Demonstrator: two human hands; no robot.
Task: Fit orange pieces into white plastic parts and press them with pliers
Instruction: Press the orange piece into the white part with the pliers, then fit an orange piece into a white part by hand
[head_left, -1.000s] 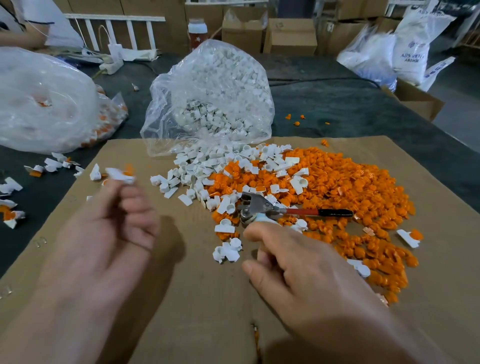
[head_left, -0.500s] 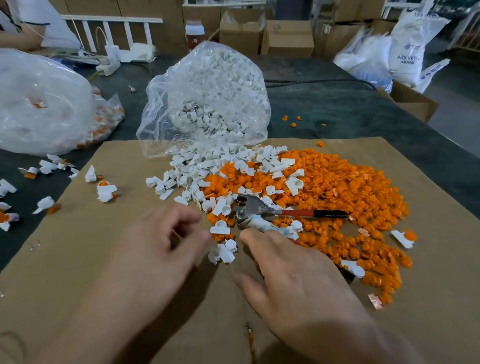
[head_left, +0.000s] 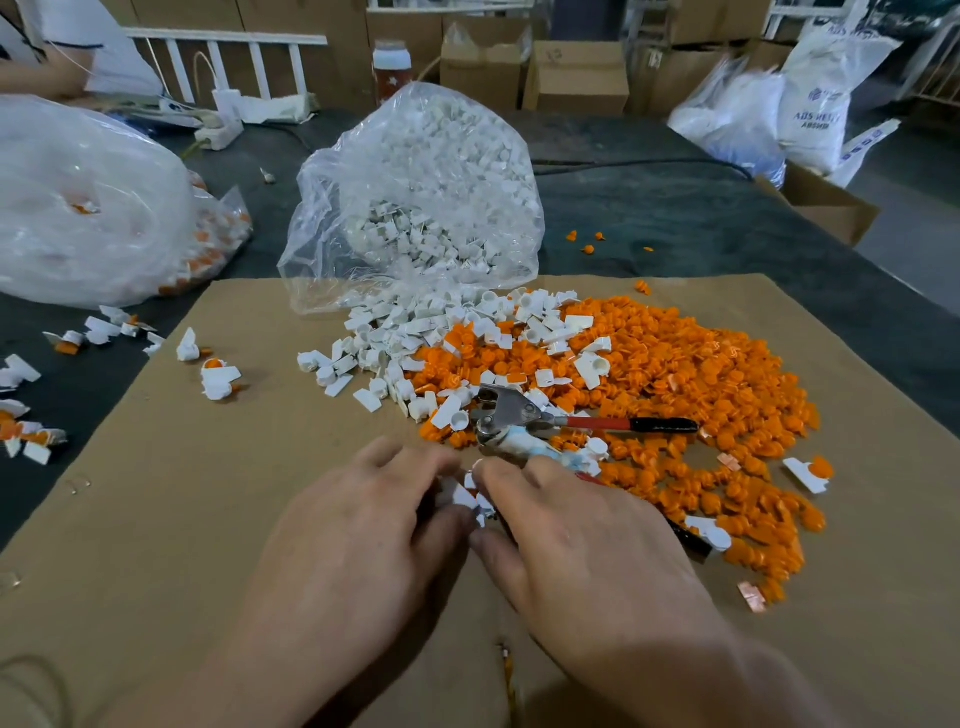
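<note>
In the head view, the left hand (head_left: 363, 525) had swung in from the left to meet the right hand (head_left: 587, 551) over loose white parts (head_left: 460, 494) on the cardboard (head_left: 208, 519). They lay just beside the pliers (head_left: 511, 418) and the orange pieces (head_left: 675, 374). I could not tell whether either hand gripped anything. A fresh pick-up seemed to be starting.

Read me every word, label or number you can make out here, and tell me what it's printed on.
"ABS": the start of the blue print on the white sack at far right; the rest is too blurred to read.
Handwritten mark on the cardboard box: too faint to read.
Red label on the bottle: no legible words.
</note>
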